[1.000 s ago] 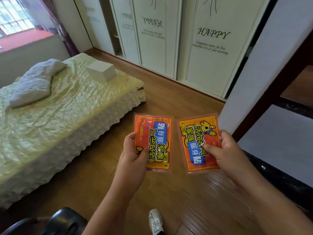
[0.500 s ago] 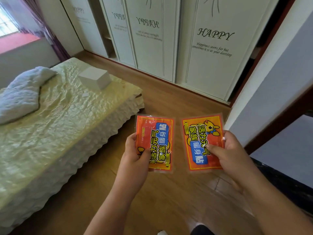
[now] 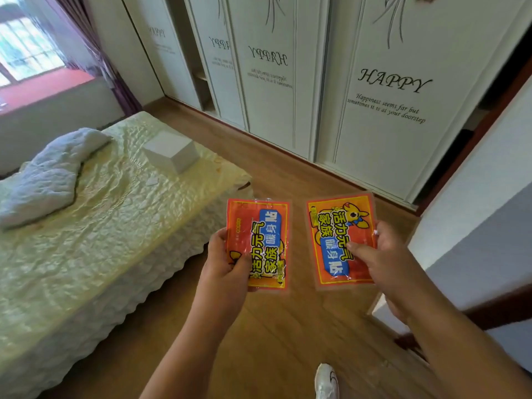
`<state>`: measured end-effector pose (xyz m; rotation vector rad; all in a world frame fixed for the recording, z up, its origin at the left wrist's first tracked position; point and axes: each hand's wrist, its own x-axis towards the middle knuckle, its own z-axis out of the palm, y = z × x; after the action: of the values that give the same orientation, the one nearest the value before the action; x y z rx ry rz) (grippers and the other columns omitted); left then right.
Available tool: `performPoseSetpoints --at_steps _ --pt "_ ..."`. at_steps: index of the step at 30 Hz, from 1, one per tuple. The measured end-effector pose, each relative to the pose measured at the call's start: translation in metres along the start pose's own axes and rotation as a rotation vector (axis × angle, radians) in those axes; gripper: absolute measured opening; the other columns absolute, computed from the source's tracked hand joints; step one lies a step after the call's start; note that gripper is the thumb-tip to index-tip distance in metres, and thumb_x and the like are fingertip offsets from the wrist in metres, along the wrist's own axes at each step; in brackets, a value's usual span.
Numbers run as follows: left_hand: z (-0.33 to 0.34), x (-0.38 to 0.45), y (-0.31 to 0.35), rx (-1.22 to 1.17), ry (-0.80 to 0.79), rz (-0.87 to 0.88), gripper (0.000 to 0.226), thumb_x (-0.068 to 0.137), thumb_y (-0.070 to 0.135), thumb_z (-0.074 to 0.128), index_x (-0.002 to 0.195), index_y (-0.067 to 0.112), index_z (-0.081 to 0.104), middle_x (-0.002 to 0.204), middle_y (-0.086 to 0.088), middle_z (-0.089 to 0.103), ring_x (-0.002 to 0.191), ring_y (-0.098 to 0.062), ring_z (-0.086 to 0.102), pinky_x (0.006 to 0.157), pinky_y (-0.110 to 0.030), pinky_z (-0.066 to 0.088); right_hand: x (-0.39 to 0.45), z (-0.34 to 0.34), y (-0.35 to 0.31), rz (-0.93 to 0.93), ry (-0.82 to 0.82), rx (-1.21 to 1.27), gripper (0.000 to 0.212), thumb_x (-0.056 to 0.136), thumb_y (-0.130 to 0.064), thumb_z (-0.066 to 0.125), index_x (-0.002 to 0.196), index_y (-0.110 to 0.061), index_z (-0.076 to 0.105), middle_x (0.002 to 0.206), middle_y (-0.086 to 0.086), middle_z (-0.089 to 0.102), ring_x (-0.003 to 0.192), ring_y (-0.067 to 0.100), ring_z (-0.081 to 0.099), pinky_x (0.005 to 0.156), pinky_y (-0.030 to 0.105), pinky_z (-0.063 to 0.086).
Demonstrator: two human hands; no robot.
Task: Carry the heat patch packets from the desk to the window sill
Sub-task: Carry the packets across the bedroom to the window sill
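Note:
I hold two orange heat patch packets with blue and yellow print in front of me, above the wooden floor. My left hand [image 3: 226, 266] grips the left packet [image 3: 263, 237] by its lower left edge. My right hand [image 3: 380, 254] pinches the right packet [image 3: 334, 234] at its right side, thumb across the front. The red window sill [image 3: 43, 87] lies far off at the upper left, beyond the bed, under a bright window.
A bed [image 3: 86, 240] with a pale yellow cover fills the left; a folded grey blanket [image 3: 49, 174] and a white box [image 3: 172, 151] lie on it. White wardrobe doors [image 3: 388, 96] line the far wall. A wall corner [image 3: 475, 226] stands right. My white shoe [image 3: 326, 381] shows below.
The view has moved forward along the bed and turned a little left, so more of the window and sill shows. Both hands keep the same hold on the packets.

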<state>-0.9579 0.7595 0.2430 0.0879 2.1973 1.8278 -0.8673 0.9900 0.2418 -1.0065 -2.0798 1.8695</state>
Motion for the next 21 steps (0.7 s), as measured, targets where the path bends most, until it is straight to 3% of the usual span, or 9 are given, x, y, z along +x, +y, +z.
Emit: performPoseSetpoints --at_steps 2,7,11,15,19,21 --pt "0.015 0.023 0.01 -0.005 0.037 0.026 0.043 0.101 0.005 0.055 0.117 0.044 0.053 0.097 0.013 0.076 0.081 -0.01 0.076 0.067 -0.043 0.063 0.032 -0.006 -0.014 -0.025 -0.031 -0.055 0.017 0.1 -0.022 0.068 0.106 -0.035 0.059 0.107 -0.008 0.077 0.095 0.019 0.077 0.091 0.055 0.061" --pt "0.039 0.063 0.024 -0.05 0.088 0.05 0.038 0.101 0.003 0.055 0.124 0.033 0.052 0.092 0.015 0.075 0.075 -0.007 0.074 0.057 -0.03 0.057 0.097 -0.011 -0.037 -0.045 -0.081 -0.101 0.015 0.098 -0.026 0.07 0.108 -0.034 0.062 0.103 -0.01 0.078 0.089 0.016 0.079 0.083 0.05 0.065" --pt "0.043 0.093 0.029 -0.064 0.109 0.015 0.039 0.101 0.001 0.054 0.119 0.036 0.054 0.095 0.013 0.074 0.082 -0.013 0.076 0.064 -0.042 0.063 0.133 -0.002 -0.048 -0.028 -0.131 -0.117 0.014 0.099 -0.022 0.07 0.108 -0.03 0.062 0.103 -0.007 0.079 0.084 0.013 0.079 0.079 0.044 0.065" --pt "0.043 0.141 0.027 -0.046 0.126 -0.019 0.04 0.101 0.004 0.054 0.118 0.04 0.053 0.095 0.007 0.076 0.079 -0.013 0.076 0.058 -0.033 0.06 0.177 0.015 -0.06 -0.012 -0.14 -0.166 0.018 0.097 -0.022 0.071 0.111 -0.031 0.063 0.105 -0.008 0.079 0.091 0.017 0.079 0.088 0.052 0.063" --pt "0.039 0.205 0.029 -0.048 0.078 -0.017 0.037 0.102 0.002 0.053 0.126 0.031 0.051 0.089 0.014 0.076 0.077 -0.009 0.076 0.06 -0.033 0.059 0.224 0.039 -0.077 -0.014 -0.112 -0.165 0.016 0.099 -0.022 0.069 0.109 -0.033 0.062 0.103 -0.01 0.079 0.085 0.011 0.079 0.082 0.044 0.063" --pt "0.034 0.244 0.03 -0.058 0.054 -0.021 0.037 0.102 0.004 0.053 0.127 0.032 0.051 0.092 0.011 0.077 0.08 -0.013 0.077 0.063 -0.04 0.06 0.248 0.052 -0.088 -0.018 -0.087 -0.165 0.015 0.1 -0.022 0.068 0.106 -0.032 0.06 0.106 -0.01 0.077 0.084 0.011 0.078 0.08 0.042 0.063"
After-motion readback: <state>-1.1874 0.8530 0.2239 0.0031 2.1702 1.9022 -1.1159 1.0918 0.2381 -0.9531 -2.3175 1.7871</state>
